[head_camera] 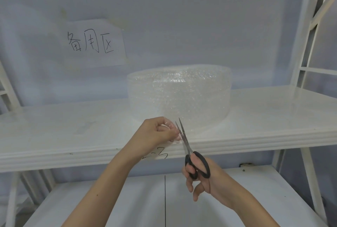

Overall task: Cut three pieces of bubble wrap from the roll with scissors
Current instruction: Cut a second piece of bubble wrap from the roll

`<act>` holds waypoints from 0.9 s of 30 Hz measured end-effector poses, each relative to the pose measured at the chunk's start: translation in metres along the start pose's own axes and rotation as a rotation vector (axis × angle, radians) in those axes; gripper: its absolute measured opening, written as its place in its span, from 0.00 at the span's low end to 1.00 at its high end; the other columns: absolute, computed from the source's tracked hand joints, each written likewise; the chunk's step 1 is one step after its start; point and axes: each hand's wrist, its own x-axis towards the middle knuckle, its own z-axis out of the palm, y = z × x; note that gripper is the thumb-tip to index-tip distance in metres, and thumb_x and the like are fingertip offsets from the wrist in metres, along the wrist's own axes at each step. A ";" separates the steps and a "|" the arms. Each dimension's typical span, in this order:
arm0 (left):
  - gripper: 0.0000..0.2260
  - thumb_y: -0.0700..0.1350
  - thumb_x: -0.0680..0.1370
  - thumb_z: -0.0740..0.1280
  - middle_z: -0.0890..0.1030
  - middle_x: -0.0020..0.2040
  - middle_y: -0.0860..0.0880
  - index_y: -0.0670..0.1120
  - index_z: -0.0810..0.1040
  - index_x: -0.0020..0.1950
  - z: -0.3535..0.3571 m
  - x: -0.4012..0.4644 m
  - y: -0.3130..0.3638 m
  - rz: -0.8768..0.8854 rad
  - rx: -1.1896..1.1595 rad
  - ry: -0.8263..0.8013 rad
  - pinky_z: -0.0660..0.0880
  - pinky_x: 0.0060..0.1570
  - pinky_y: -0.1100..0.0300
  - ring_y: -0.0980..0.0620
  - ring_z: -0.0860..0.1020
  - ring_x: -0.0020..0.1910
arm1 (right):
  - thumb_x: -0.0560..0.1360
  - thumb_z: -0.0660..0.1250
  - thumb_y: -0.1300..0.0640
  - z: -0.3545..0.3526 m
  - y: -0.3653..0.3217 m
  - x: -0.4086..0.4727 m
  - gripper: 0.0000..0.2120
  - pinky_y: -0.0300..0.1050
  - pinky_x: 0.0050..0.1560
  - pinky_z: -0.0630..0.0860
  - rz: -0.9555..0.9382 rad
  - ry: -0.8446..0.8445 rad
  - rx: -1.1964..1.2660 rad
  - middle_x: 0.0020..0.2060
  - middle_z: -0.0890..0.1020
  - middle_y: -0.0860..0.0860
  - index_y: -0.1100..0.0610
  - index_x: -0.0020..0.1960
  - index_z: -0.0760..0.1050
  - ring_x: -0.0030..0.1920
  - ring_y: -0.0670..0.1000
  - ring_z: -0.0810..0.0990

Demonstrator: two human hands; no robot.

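Black-handled scissors [189,151] are gripped by the right hand [204,177], thumb and fingers curled through the loops, below the front edge of a glossy white shelf [73,132]. Their blades are parted and tilted up over that edge, against a loose flap of bubble wrap [173,130] that is pinched by the left hand [155,132] just above the shelf's front edge. A wide roll of bubble wrap [179,95] is stood on end at the middle of the shelf, nearer its back edge. A paper sign [91,42] with handwritten characters is fixed to the pale blue wall [182,26] behind. White frame uprights [308,31] are seen at the right, and a lower white surface [113,199] marked with a black line is seen beneath the arms.
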 end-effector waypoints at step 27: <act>0.03 0.38 0.76 0.72 0.86 0.39 0.44 0.39 0.79 0.45 -0.006 -0.001 0.005 0.005 -0.041 -0.158 0.77 0.46 0.65 0.52 0.84 0.41 | 0.74 0.64 0.45 0.006 -0.015 0.009 0.20 0.42 0.27 0.75 -0.052 0.040 -0.133 0.33 0.70 0.53 0.51 0.26 0.69 0.26 0.50 0.72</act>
